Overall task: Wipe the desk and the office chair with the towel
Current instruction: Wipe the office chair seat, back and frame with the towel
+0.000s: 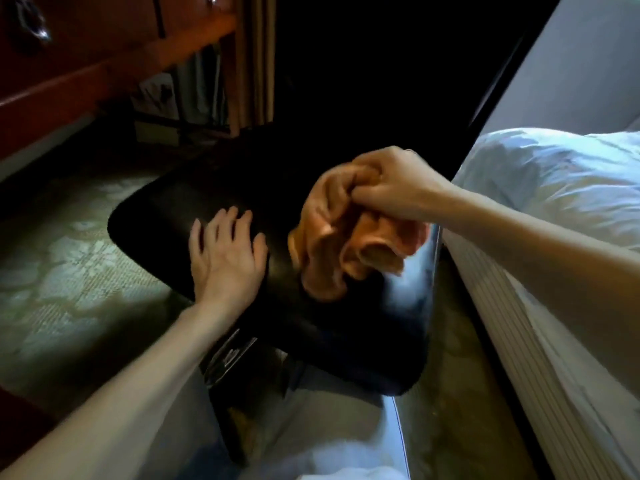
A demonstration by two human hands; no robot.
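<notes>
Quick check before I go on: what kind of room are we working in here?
Most likely a bedroom with a work corner. A bed with white bedding runs along the right, a reddish wooden desk with drawers stands at the upper left, and the black office chair seat sits on patterned carpet between them.

— Any readable text, labels or numbers?
— None legible. Only blurred pale marks on a dark plate (pixel 228 355) under the chair seat (pixel 166 209), too smeared to read.
</notes>
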